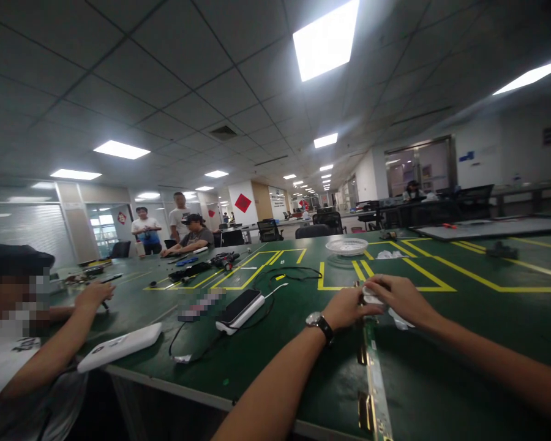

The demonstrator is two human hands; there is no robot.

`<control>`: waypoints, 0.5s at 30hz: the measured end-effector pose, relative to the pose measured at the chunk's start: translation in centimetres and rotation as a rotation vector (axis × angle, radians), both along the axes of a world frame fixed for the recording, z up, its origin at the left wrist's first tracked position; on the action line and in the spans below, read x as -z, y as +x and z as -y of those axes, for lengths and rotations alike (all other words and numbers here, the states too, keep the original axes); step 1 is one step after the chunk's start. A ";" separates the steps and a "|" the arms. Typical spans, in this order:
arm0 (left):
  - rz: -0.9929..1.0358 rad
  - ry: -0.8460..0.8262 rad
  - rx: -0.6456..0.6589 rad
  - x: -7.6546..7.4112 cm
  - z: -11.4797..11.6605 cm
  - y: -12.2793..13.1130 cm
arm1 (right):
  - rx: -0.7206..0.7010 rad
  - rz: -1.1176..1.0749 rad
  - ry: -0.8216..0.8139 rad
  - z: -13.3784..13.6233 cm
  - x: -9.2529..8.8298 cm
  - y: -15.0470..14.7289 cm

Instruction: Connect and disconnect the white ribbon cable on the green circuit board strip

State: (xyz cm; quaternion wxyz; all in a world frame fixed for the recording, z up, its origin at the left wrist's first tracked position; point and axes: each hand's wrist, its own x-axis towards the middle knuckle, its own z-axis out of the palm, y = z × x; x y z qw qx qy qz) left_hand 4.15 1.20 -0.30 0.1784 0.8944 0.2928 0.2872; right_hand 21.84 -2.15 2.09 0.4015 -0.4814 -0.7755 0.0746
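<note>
My left hand [349, 308], with a watch [320, 324] on its wrist, is closed at the far end of a long narrow circuit strip [377, 386]. My right hand [392, 296] meets it there, its fingers closed on a small white wad [371, 296]. What my left fingers pinch is hidden. The strip runs from my hands toward the table's near edge, with gold-coloured parts along its left side. A crumpled white piece [400, 320] lies just under my right hand.
A white basket [347, 247] stands beyond my hands on the green table [239, 367]. Left are a phone on a white block [241, 310], cables and a white case [120, 347]. A person's hand [94, 295] works at far left; other people are behind.
</note>
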 end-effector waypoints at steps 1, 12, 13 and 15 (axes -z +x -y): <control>-0.007 0.014 -0.021 -0.1 0.1 0.0 | 0.022 0.017 0.009 -0.2 0.0 0.2; -0.078 0.345 -0.152 -7.2 7.4 -4.2 | 0.539 0.167 -0.021 -3.8 -2.1 11.5; -0.026 0.382 -0.154 -7.9 9.7 -5.5 | 0.621 0.179 -0.054 -4.1 -2.2 13.2; 0.154 0.467 -0.186 -8.9 14.9 -8.6 | 0.744 0.198 -0.109 -4.5 -2.3 16.3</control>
